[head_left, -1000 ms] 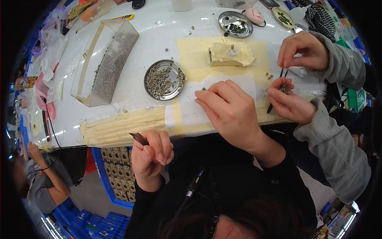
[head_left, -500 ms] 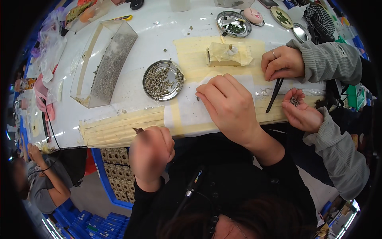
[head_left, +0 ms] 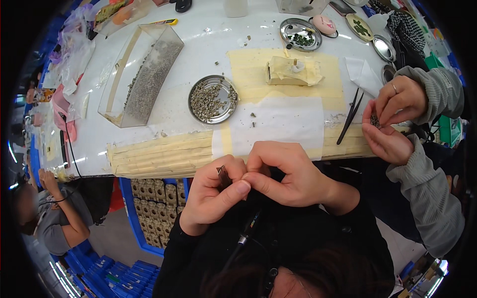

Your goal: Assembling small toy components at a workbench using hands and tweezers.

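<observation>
The two hands are now together: the right hand (head_left: 293, 176), which a moment ago was pinching over the white sheet (head_left: 283, 136), has come back to meet the left hand (head_left: 211, 191) at the front edge of the worktable (head_left: 171, 107). By the look of it, the work has shifted from the sheet to the fingertips themselves, since neither hand touches anything on the table top now.

The left fingers are curled closed around a dark brown pointed tool (head_left: 223, 176), its tip poking up between thumb and fingers. The right fingers are bent inward and the thumb reaches the left thumb; I cannot tell whether that pinch is fully closed or has hold of anything (the fingertips hide the spot).

The tool thus sits in the left hand, just left of the middle of the table's front edge. A few small dark bits (head_left: 253, 114) lie on the sheet, towards its far edge. Left of that, the round metal tray (head_left: 226, 103) holds many grey grains.

Near the table's right end, a co-worker's ringed hand (head_left: 405, 102) has left the tweezers (head_left: 350, 119), which lie by the front edge, and now meets the co-worker's cupped hand (head_left: 390, 141) and its small grains.
</observation>
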`<action>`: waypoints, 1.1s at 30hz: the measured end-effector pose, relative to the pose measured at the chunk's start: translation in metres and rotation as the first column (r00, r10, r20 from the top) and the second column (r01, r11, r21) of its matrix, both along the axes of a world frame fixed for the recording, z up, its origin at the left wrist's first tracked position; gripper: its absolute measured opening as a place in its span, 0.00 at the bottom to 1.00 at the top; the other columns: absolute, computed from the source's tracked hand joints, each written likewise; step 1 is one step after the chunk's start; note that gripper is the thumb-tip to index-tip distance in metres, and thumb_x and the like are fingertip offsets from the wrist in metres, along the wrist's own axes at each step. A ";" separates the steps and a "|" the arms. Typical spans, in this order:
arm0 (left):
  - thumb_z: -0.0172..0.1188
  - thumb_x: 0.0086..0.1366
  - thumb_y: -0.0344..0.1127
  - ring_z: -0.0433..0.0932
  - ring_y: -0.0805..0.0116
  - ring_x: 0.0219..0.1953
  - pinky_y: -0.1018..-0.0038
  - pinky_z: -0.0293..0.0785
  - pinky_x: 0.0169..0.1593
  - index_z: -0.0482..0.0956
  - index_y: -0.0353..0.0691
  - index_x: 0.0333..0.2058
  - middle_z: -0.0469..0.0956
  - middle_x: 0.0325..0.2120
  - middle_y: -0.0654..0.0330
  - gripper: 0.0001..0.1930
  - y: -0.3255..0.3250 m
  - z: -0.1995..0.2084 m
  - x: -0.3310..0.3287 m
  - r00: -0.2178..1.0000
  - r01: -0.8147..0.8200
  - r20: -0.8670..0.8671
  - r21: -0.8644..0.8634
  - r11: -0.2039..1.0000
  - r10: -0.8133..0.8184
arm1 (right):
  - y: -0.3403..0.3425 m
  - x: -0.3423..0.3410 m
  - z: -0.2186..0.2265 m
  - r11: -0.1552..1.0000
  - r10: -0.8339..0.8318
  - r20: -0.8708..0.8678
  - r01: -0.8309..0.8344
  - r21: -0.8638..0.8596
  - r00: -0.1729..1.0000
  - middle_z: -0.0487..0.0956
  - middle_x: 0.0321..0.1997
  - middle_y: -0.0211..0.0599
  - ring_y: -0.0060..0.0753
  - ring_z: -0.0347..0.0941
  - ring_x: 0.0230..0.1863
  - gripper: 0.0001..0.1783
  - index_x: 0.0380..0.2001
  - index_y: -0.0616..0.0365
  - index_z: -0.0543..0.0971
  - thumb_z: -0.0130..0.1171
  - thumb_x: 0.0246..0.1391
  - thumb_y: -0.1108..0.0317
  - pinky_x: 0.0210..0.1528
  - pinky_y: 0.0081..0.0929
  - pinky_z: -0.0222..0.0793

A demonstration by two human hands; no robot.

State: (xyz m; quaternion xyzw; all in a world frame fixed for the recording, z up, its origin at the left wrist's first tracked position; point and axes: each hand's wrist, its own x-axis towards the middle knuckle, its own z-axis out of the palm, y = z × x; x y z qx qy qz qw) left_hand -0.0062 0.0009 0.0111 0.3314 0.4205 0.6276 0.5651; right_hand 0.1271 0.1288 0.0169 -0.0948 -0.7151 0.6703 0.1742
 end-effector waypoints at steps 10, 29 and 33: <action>0.47 0.67 0.40 0.59 0.81 0.21 0.84 0.56 0.25 0.65 0.39 0.28 0.67 0.19 0.65 0.12 -0.005 -0.005 0.001 0.987 -0.031 0.154 -0.069 0.997 0.041 | 0.002 0.000 -0.001 0.987 0.107 -0.003 -0.106 -0.125 0.994 0.70 0.21 0.29 0.19 0.64 0.22 0.09 0.23 0.60 0.71 0.55 0.55 0.70 0.25 0.18 0.60; 0.53 0.64 0.48 0.63 0.73 0.22 0.78 0.61 0.27 0.65 0.34 0.33 0.64 0.19 0.62 0.19 0.007 0.006 -0.002 0.830 0.021 -0.554 -0.090 0.996 -0.068 | 0.003 0.006 0.005 0.871 0.218 0.176 -0.109 -0.479 0.960 0.68 0.12 0.23 0.11 0.61 0.15 0.22 0.18 0.62 0.76 0.49 0.61 0.59 0.18 0.14 0.57; 0.52 0.63 0.51 0.62 0.69 0.21 0.76 0.61 0.26 0.64 0.34 0.32 0.63 0.19 0.60 0.21 -0.001 0.006 -0.001 0.771 -0.008 -0.636 -0.080 0.997 -0.045 | 0.001 0.005 0.007 0.843 0.300 0.188 -0.167 -0.512 0.935 0.67 0.11 0.23 0.11 0.61 0.15 0.24 0.15 0.61 0.73 0.47 0.62 0.58 0.17 0.14 0.56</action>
